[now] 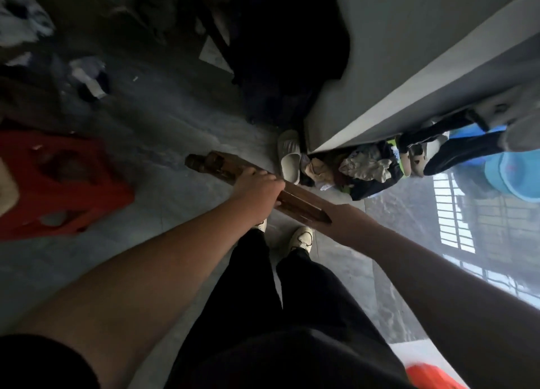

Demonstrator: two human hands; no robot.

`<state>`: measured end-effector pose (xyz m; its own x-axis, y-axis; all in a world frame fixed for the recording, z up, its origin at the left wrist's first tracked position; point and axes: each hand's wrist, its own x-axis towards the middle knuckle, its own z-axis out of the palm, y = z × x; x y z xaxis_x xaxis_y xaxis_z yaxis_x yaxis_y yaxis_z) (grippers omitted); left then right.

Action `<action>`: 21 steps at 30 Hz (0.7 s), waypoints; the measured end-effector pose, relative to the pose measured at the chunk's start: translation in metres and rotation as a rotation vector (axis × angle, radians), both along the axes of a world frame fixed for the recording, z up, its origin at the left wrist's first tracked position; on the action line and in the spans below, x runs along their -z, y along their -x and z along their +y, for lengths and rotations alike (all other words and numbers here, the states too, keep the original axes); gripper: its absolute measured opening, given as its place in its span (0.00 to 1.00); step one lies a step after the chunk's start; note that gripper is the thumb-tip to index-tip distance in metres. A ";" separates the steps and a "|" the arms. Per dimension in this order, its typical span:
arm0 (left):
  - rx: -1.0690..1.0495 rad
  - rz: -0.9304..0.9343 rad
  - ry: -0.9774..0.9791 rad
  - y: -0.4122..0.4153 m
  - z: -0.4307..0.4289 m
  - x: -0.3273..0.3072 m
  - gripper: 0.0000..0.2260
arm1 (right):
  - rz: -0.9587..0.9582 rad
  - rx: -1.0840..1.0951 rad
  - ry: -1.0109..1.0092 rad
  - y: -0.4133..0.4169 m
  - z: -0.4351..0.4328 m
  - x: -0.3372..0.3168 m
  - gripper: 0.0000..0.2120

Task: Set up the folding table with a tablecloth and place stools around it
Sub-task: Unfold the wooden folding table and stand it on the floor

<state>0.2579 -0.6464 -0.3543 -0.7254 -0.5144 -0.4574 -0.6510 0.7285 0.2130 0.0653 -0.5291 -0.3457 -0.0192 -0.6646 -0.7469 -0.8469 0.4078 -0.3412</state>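
Plainly, left hand grasps blurred folding table; right hand, half-hidden, grip untellable.

Right hand lies behind the folding table, its fingers hidden. A blurred red stool is cut off at the left edge; another red object at the bottom edge, a blue basin at the right. Upper-left litter is too blurred to identify.
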 end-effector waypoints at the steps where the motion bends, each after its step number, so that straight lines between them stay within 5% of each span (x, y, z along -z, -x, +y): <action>1: -0.002 0.016 0.016 -0.006 0.003 -0.015 0.09 | -0.015 -0.019 0.015 -0.003 0.002 -0.015 0.24; 13: -0.215 -0.029 0.126 -0.079 0.102 -0.120 0.11 | -0.168 -0.321 0.215 -0.044 0.057 -0.100 0.18; 17: -0.483 0.111 0.213 -0.109 0.159 -0.130 0.14 | -0.115 -0.437 0.208 -0.063 0.076 -0.105 0.19; 21: -0.992 0.370 0.284 -0.131 0.233 -0.137 0.20 | -0.121 -0.534 0.203 -0.089 0.095 -0.119 0.18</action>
